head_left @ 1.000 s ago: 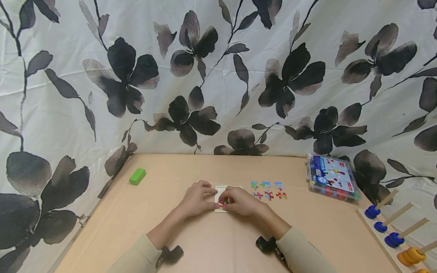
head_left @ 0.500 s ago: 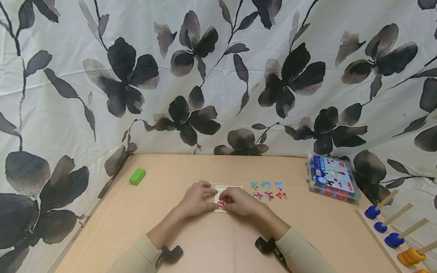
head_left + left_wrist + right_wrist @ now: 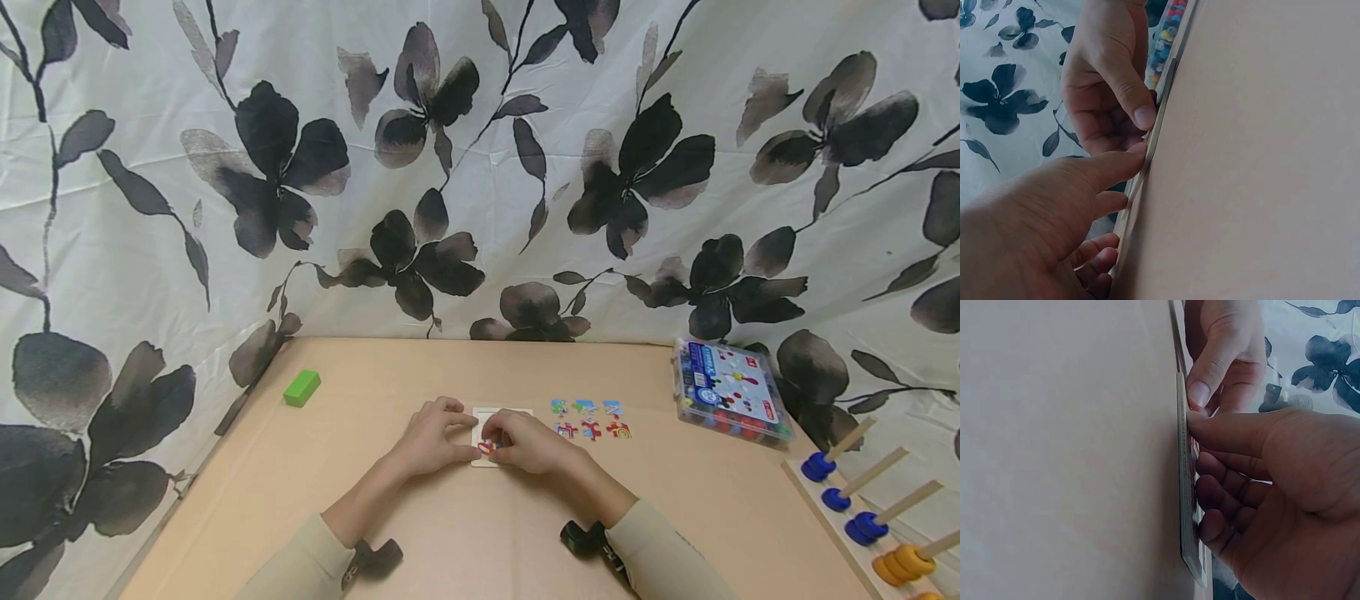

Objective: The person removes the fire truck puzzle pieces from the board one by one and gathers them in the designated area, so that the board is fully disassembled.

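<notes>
A small pale puzzle board (image 3: pixel 483 413) lies on the table between both hands. My left hand (image 3: pixel 431 435) is at its left side, thumb tip at the near left part and fingers fairly straight along the edge. Over the board, my right hand (image 3: pixel 531 442) has curled fingers and thumb closing on a red and blue puzzle piece (image 3: pixel 486 447) at the near left. The right wrist view shows the board (image 3: pixel 1183 487) edge-on, with both thumb tips close together over it. Much of the board's face is hidden under the right hand.
Right of the board, several colourful puzzle pieces (image 3: pixel 590 430) lie in two rows. A green block (image 3: pixel 302 388) sits at the back left. At the back right is a clear plastic case (image 3: pixel 731 392); a peg stand with blue and orange rings (image 3: pixel 866 527) is nearer.
The right fingers have shifted very slightly over the board, and a little more of the red and blue piece shows. The left hand stays in place.
</notes>
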Motion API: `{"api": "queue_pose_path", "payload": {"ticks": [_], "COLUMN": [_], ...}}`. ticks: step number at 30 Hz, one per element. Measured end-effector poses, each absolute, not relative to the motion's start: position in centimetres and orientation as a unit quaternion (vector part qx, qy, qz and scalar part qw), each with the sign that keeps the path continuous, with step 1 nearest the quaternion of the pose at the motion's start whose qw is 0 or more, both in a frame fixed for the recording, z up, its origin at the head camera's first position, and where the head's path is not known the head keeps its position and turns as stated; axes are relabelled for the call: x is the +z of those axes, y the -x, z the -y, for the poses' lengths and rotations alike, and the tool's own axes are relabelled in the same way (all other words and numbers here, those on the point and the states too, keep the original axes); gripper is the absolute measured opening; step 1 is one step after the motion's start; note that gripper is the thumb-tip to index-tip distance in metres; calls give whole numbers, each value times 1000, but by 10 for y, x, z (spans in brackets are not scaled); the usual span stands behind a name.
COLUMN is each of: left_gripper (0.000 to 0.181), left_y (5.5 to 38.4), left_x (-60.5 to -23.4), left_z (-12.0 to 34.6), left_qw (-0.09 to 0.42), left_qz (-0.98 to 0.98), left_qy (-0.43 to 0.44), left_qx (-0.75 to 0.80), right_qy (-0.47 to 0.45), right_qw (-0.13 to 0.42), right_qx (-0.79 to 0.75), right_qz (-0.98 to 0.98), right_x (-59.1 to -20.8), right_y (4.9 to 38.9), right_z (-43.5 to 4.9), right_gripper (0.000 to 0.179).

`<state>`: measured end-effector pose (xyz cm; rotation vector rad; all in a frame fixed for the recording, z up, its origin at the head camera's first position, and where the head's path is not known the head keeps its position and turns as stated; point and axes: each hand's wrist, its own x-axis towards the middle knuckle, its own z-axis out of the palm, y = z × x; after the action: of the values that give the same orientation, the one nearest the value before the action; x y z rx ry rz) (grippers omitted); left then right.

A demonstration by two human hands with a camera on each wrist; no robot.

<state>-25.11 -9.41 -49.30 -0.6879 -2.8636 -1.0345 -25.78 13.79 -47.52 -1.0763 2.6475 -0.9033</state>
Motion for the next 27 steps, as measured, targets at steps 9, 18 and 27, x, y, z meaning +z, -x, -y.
{"api": "queue_pose_path", "payload": {"ticks": [9,18,27], "left_gripper": [52,52,56], "left_y": [250,250,250], "left_x": [-491,-491,-489], "left_z": [94,94,97], "left_qw": [8,12,-9], "left_qz": [918,918,916], "left_qy": [217,219,221], "left_qx": [-332,-329,-335], "right_qy": [343,337,337], "right_qw": [83,89,95], "right_qx": [-311,-317,-323], "right_qz": [-882,-882,-879], "right_x": [-474,-475,-475], "right_y": [258,258,258], "right_z": [-137,-138,-138], "right_gripper": [19,19,20]}}
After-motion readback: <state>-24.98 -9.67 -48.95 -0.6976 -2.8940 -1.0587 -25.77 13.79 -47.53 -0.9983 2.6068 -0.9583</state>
